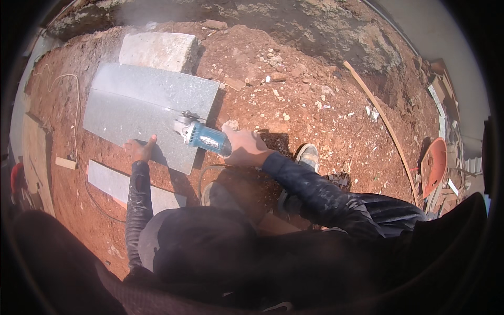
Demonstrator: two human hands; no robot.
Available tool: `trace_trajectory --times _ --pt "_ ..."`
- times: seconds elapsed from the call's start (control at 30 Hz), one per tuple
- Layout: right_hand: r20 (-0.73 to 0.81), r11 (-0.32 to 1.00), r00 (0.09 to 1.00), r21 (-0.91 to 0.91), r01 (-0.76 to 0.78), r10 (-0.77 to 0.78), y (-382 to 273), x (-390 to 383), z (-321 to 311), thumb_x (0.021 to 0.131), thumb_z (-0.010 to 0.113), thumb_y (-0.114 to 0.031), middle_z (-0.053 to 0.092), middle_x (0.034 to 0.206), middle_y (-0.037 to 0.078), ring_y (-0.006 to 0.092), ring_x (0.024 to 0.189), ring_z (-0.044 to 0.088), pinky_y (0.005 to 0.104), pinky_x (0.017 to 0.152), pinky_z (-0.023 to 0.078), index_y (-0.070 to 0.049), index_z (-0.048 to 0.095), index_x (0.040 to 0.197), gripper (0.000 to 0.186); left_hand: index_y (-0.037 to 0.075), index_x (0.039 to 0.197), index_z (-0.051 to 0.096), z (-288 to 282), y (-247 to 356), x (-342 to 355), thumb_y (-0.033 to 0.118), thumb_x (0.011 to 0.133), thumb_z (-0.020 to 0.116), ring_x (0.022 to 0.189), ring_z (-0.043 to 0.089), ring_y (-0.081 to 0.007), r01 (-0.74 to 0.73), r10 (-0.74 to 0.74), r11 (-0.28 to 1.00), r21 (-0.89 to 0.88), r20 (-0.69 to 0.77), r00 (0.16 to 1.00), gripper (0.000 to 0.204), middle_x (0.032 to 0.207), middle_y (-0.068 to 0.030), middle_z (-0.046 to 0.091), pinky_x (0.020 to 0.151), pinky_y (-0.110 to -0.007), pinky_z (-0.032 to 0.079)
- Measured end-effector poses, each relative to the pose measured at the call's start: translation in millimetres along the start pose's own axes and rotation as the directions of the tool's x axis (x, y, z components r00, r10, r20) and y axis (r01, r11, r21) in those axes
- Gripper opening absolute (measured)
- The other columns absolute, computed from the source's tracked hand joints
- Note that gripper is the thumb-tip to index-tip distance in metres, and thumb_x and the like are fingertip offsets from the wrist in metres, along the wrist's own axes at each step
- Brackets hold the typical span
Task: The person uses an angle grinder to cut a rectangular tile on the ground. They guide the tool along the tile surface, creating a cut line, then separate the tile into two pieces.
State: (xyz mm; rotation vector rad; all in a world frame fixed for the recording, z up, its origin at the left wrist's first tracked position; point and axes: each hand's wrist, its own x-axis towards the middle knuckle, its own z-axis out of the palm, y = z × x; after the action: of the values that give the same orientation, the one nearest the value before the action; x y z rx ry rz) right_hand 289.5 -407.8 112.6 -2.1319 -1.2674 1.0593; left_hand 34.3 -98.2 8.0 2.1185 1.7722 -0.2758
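Note:
A blue angle grinder (pixel 208 138) with a metal head is gripped in my right hand (pixel 249 147). Its disc is at a thin straight line running across a large grey stone slab (pixel 118 113). Pale dust hangs over the slab's far left part. My left hand (pixel 138 150) lies on the slab's near edge, thumb spread away from the fingers; the fingertips are only partly distinct. A narrow grey stone strip (pixel 111 180) lies on the soil near my left forearm, which hides part of it.
Behind the slab sits a thick pale stone block (pixel 157 50). A dark cord (pixel 97 202) curves over the red soil by the strip. A long wooden strip (pixel 386 121) lies to the right, near an orange-red basin (pixel 434 167). Wooden boards (pixel 37 157) stand at far left.

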Motion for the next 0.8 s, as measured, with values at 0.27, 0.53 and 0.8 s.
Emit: trace_trajectory --times 0.27,0.53,0.8 --pt "0.009 1.0 1.0 -0.013 -0.007 0.007 20.6 -6.3 8.9 0.07 0.07 -0.035 0.068 0.089 0.025 0.0402 0.084 0.068 0.0474 0.075 0.054 -0.002 0.049 0.129 0.072 -0.018 0.148 0.012 0.3 3.2 -2.5 0.066 0.074 0.074 0.146 0.006 -0.0546 -0.002 0.001 1.0 0.018 0.011 1.0 0.128 0.153 -0.0445 0.004 0.12 -0.056 0.015" --pt "0.083 0.994 0.993 -0.083 -0.076 0.082 27.7 -33.8 -7.4 0.068 0.073 -0.037 0.069 0.097 0.02 0.0403 0.09 0.067 0.0481 0.079 0.052 -0.005 0.053 0.126 0.069 -0.017 0.148 0.016 2.1 5.8 -9.6 0.066 0.073 0.074 0.148 0.005 -0.0517 0.006 -0.006 1.0 0.004 -0.043 0.999 0.126 0.155 -0.0424 0.007 0.12 -0.055 0.015" --pt "0.071 0.989 0.989 0.066 -0.131 0.127 36.4 -94.2 -33.7 0.07 0.075 -0.031 0.068 0.103 0.021 0.0402 0.1 0.065 0.0451 0.087 0.051 -0.01 0.052 0.128 0.066 -0.015 0.149 0.015 -9.2 26.0 -31.5 0.059 0.075 0.077 0.149 0.001 -0.0502 0.029 -0.033 0.987 -0.156 -0.025 0.999 0.122 0.156 -0.0411 0.004 0.121 -0.052 0.014"
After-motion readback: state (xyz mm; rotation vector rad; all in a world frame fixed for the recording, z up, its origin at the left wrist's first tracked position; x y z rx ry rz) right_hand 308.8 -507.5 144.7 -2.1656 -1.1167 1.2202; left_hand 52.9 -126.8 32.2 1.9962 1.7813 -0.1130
